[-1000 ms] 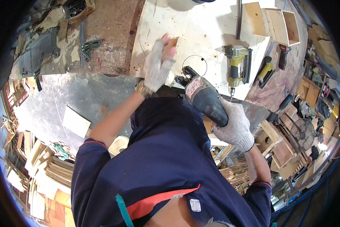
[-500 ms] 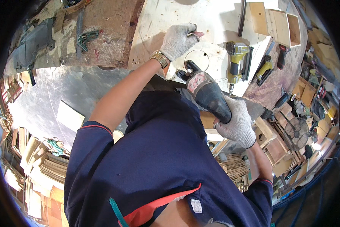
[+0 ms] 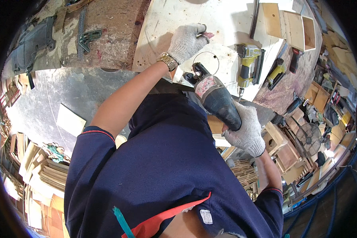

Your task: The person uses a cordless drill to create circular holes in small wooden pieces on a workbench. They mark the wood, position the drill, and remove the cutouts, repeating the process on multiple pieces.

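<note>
My right hand [image 3: 247, 129], in a white knitted glove, is wrapped round the rear body of a black power tool that looks like a jigsaw [image 3: 218, 97]. Its front end reaches the near edge of a pale plywood panel [image 3: 226, 59], by a drawn circle [image 3: 217, 68] with a dark spot inside its line. My left hand [image 3: 189, 41], gloved with bare fingertips showing, lies on the panel beyond the circle, fingers stretched out and holding nothing. The tool's blade and its contact with the wood are hidden.
A yellow-green nail gun [image 3: 248, 65] lies right of the circle, near another yellow tool [image 3: 276, 74]. An open wooden box [image 3: 295, 29] stands at the far right. A green clamp [image 3: 88, 39] lies on the left bench. A fan [image 3: 308, 135] and stacked wood strips [image 3: 59, 174] are lower down.
The view has shifted slightly, so the surroundings sit a little further left. Both hands and the power tool keep nearly the same places on the panel.
</note>
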`<act>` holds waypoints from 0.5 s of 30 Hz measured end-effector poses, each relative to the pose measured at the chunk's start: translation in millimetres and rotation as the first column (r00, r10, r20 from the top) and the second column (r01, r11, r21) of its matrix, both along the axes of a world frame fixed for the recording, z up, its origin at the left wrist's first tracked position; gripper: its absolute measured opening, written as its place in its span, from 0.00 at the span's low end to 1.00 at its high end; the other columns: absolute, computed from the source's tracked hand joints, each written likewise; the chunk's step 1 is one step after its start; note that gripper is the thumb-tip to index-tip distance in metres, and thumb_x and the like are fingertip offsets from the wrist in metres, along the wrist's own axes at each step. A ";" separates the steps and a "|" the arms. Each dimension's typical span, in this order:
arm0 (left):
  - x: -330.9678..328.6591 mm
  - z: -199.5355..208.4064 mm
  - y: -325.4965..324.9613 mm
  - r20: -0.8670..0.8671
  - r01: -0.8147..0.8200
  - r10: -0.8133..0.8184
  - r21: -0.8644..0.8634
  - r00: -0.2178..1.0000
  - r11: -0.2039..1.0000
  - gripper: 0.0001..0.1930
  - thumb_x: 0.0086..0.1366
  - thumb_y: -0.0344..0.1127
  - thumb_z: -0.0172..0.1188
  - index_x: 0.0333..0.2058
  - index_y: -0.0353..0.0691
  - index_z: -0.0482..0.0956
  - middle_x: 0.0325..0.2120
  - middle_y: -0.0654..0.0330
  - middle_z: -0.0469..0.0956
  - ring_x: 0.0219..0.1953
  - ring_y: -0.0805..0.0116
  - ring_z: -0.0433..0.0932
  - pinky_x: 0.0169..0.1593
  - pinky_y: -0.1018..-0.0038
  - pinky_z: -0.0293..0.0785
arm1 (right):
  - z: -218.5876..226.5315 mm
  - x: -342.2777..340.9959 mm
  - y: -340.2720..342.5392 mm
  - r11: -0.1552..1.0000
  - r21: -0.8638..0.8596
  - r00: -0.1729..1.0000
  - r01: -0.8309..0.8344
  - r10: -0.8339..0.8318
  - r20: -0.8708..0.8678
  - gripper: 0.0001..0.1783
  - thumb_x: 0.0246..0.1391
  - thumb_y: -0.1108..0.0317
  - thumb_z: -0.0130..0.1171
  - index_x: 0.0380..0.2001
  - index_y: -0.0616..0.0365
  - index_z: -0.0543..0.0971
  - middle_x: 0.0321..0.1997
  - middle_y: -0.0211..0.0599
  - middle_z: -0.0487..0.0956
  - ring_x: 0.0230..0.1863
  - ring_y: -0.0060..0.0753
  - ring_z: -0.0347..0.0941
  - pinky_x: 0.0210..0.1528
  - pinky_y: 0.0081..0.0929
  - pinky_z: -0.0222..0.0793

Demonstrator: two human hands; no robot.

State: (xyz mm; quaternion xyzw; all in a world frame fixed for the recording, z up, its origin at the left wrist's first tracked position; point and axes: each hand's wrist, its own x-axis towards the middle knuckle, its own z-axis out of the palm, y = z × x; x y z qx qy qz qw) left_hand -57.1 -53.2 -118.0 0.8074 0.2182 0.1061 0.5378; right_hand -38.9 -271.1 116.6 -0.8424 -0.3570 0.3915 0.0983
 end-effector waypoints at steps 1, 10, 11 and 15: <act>-0.5 0.4 0.7 -0.014 0.007 -0.007 0.007 1.000 1.000 0.23 0.68 0.58 0.65 0.33 0.41 0.82 0.26 0.53 0.84 0.29 0.51 0.84 0.34 0.63 0.78 | -1.3 0.7 -0.9 1.000 -0.009 0.999 0.022 -0.023 -0.042 0.28 0.36 0.68 0.64 0.47 0.62 0.81 0.27 0.52 0.81 0.34 0.62 0.80 0.42 0.45 0.75; -0.9 5.2 2.1 -0.092 0.038 -0.036 0.022 0.995 0.999 0.23 0.68 0.58 0.65 0.33 0.40 0.83 0.27 0.57 0.85 0.30 0.54 0.85 0.36 0.65 0.79 | 2.3 -0.1 0.9 0.998 -0.053 0.997 0.034 -0.037 -0.064 0.32 0.37 0.67 0.65 0.51 0.62 0.81 0.30 0.51 0.82 0.36 0.59 0.80 0.48 0.44 0.73; -1.1 3.6 1.5 -0.084 0.026 -0.025 0.010 0.996 1.000 0.23 0.67 0.58 0.65 0.33 0.40 0.83 0.27 0.57 0.85 0.30 0.54 0.85 0.36 0.64 0.79 | 1.1 -1.3 -0.4 0.998 -0.049 0.997 0.043 -0.046 -0.058 0.31 0.37 0.67 0.65 0.51 0.62 0.81 0.30 0.51 0.82 0.36 0.59 0.80 0.48 0.44 0.73; -1.1 -2.3 -0.1 -0.055 0.012 -0.011 0.005 0.998 1.000 0.23 0.67 0.58 0.66 0.33 0.40 0.83 0.27 0.56 0.85 0.30 0.53 0.85 0.35 0.64 0.79 | 2.3 -5.2 7.8 0.989 -0.087 0.986 0.116 -0.125 -0.109 0.28 0.36 0.66 0.66 0.46 0.63 0.79 0.33 0.56 0.82 0.41 0.64 0.81 0.48 0.49 0.76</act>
